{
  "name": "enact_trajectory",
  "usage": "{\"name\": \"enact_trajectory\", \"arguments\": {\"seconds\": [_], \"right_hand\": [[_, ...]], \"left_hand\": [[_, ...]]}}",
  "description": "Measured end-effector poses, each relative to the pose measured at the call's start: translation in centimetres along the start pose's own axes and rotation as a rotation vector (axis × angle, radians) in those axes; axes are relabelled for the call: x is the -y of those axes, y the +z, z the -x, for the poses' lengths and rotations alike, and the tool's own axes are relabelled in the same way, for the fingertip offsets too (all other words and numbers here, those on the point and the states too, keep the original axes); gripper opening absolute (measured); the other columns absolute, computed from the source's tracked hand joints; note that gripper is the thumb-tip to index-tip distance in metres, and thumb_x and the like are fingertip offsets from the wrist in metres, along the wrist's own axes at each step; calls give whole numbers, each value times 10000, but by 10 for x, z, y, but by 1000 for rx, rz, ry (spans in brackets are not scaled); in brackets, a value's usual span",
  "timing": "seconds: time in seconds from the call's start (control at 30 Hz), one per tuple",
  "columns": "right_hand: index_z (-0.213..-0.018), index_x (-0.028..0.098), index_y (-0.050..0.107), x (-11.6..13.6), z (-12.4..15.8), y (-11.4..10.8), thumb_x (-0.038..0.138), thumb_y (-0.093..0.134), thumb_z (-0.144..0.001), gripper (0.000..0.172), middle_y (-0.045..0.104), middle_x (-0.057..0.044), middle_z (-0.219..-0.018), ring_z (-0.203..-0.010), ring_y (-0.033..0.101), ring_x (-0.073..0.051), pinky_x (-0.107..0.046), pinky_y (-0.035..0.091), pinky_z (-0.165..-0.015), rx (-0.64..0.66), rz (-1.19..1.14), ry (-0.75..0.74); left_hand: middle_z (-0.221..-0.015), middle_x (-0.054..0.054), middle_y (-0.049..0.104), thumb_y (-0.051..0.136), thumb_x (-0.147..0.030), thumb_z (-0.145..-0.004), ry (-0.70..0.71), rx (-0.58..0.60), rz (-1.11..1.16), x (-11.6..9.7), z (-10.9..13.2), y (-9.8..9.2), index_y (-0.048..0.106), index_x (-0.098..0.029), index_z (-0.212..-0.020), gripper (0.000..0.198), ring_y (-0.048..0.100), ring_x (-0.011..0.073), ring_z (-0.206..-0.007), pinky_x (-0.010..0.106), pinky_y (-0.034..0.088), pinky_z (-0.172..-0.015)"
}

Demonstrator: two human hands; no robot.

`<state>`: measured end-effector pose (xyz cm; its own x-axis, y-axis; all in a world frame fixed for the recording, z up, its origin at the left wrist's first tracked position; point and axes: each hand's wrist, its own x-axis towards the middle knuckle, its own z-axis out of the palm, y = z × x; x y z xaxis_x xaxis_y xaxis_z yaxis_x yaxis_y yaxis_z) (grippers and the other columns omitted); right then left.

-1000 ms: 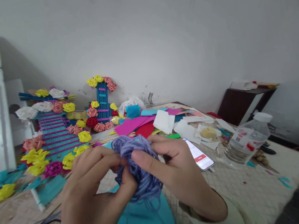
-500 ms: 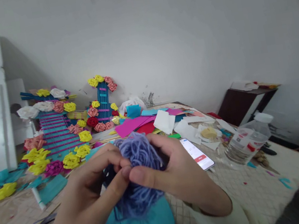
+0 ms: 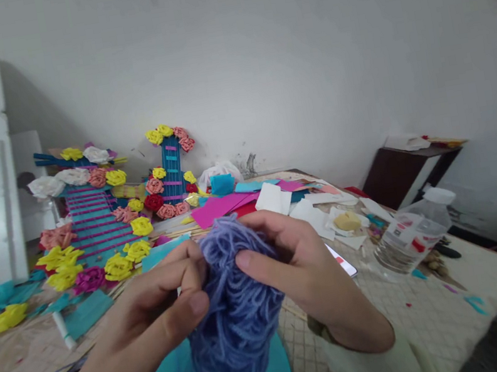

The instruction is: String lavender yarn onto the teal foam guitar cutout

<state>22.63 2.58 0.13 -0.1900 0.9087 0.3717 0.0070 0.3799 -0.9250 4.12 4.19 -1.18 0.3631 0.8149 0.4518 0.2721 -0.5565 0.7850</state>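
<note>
A bundle of lavender-blue yarn [image 3: 236, 315] hangs between my two hands above a teal piece of felt [image 3: 269, 366]. My left hand [image 3: 155, 309] pinches the yarn's left side with thumb and fingers closed. From the right, my right hand [image 3: 300, 266] grips the top of the bundle, its thumb pressed on the strands. The yarn's loops spread downward over the felt.
Paper-flower craft structures [image 3: 92, 218] stand at the back left of the tiled table [image 3: 393, 308]. Coloured sheets [image 3: 223, 206], white scraps, a phone [image 3: 343, 264] and a plastic bottle [image 3: 404, 236] lie behind and right of my hands. A dark side table [image 3: 398, 170] stands far right.
The yarn bundle has loosened and lengthened downward. Both hands have shifted slightly up and apart around it, and my right hand now covers more of the phone.
</note>
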Motion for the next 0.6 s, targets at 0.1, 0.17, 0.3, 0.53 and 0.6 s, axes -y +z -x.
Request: {"name": "enact_trajectory", "arguments": {"seconds": [0.1,0.17,0.3,0.53,0.6], "right_hand": [[-958,233,594,0,1,0,206,604,-768,192,643,21,-879,-793,582,-116,-218,461,-698,-48,55,-29],[-959,231,588,0,2,1,220,607,-763,197,635,20,-870,-784,576,-119,-220,456,-686,-72,91,-17],[-848,202,572,1,2,2,262,620,-742,130,571,31,-745,-668,517,-104,-209,416,-591,-117,161,15],[-670,186,464,2,2,3,279,578,-775,180,406,59,-597,-557,386,-76,-191,325,-499,-113,195,-51],[-673,188,469,2,2,3,286,578,-776,179,413,61,-595,-554,386,-74,-192,322,-499,-109,227,-59]], "left_hand": [[-591,-35,485,461,-405,-813,0,56,5,-9,2,3,492,-253,-606,258,491,130,-559,211,422,-474],[-699,-37,550,513,-388,-787,11,-6,-70,-9,4,6,541,-287,-734,118,532,141,-648,221,447,-552],[-759,-53,600,582,-320,-752,82,-66,-174,-6,3,12,569,-328,-795,46,568,143,-724,217,462,-646],[-628,-24,533,459,-333,-821,26,-41,-73,-3,4,10,537,-290,-662,183,517,160,-589,237,445,-463],[-662,-15,569,460,-352,-814,52,-124,-94,0,6,9,568,-308,-724,147,542,179,-621,261,467,-474]]}}
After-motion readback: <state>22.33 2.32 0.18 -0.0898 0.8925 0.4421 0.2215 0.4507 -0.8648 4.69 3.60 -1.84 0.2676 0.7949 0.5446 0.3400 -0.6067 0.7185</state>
